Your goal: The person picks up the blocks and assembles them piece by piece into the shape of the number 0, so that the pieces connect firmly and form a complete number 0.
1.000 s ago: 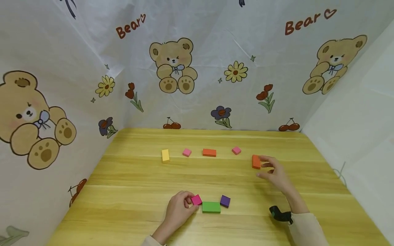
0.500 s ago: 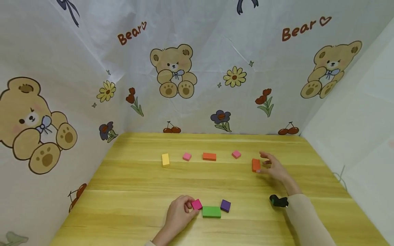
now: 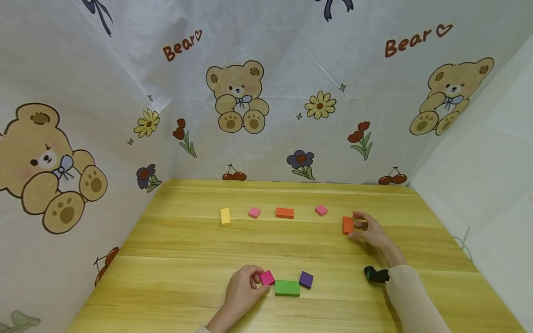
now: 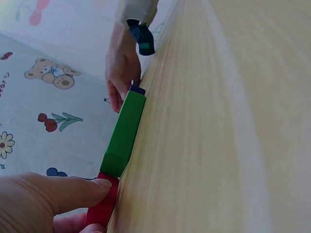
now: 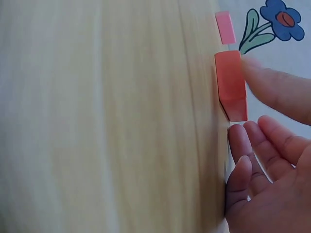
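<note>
My left hand (image 3: 245,287) pinches a magenta cube (image 3: 267,278) between thumb and fingers at the near side of the table. Against the cube's right side lies a green rectangular block (image 3: 287,288), and a purple cube (image 3: 306,280) sits at that block's far right corner. In the left wrist view my thumb (image 4: 90,189) presses on the magenta cube (image 4: 103,206). Farther back on the right, my right hand (image 3: 372,233) is beside an orange-red block (image 3: 347,225), its fingers loosely bent. The right wrist view shows the thumb (image 5: 279,90) right at the side of this block (image 5: 231,80).
Along the back of the wooden table (image 3: 187,259) stand a yellow block (image 3: 225,217), a pink cube (image 3: 254,212), another orange-red block (image 3: 285,212) and a second pink cube (image 3: 321,210). A bear-print cloth (image 3: 275,152) hangs behind. A black device (image 3: 376,274) sits at the right wrist.
My right thumb has come in to the near end of the orange-red block; the fingers lifted, then lowered again. The left hand stays on the magenta cube. The head view has tilted slightly.
</note>
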